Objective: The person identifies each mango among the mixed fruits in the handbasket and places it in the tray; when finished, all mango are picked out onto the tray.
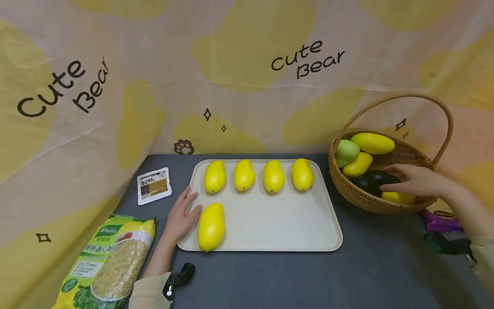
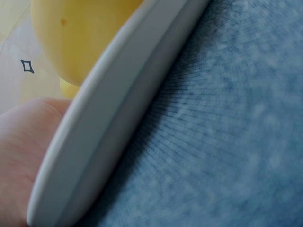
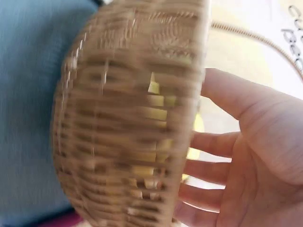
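We read "Knorr" on the bag [image 1: 112,257], "Cute Bear" on the cloth [image 1: 235,38]. The left hand [image 1: 183,216] lies loose beside mangoes [image 1: 211,227] on the tray [image 1: 278,221]; the right hand [image 1: 413,181] is inside the basket [image 1: 359,199], its grip unclear to us.

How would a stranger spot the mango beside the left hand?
Find the cream tray in the middle of the gray table. At its near left corner, right of the left hand, lies a yellow mango. It sits alone in front; the tray's other four mangoes line the far edge.
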A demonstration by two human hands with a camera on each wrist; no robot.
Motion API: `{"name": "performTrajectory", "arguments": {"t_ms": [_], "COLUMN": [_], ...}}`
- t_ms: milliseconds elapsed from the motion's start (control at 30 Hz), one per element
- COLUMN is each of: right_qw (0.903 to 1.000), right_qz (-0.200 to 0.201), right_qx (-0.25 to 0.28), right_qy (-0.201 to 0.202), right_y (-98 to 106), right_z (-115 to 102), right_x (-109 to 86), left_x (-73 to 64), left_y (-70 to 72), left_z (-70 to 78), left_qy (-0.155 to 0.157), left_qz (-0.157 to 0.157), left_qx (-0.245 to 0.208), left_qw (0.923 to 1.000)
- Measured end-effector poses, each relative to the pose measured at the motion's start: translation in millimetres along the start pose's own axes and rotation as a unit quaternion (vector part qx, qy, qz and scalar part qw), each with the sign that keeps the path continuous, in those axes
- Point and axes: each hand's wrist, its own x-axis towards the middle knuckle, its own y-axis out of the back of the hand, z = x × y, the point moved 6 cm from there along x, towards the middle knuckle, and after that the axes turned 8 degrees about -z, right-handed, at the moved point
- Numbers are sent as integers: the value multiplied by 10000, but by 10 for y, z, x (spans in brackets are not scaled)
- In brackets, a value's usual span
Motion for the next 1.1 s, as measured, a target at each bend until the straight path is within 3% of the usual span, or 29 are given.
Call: {"name": "performTrajectory", "arguments": {"t_ms": [233, 367, 533, 833, 1100], "right_qw": [9954, 9899, 9848, 9844, 9940], "right_qz": [-737, -1308, -1676, -1702, -1044], "right_qx": [-440, -252, -64, 58, -226], "right_qy": [-426, -479, -456, -445, -218], "right_y": [0, -75, -145, -200, -61], "right_z": [220, 249, 265, 306, 176], "right_x": [29, 40, 54, 59, 42], "left_x": [1, 8, 7, 7, 2], "left_y": [2, -14, -21, -9, 3], "left_z": [-33, -62, -66, -59, -53], "left_qy": [21, 23, 17, 63, 5], "left_qz": [28, 32, 58, 34, 65], "left_qx": [3, 10, 21, 40, 8], "left_qw": [10000, 10000, 10000, 10000, 10000]}}
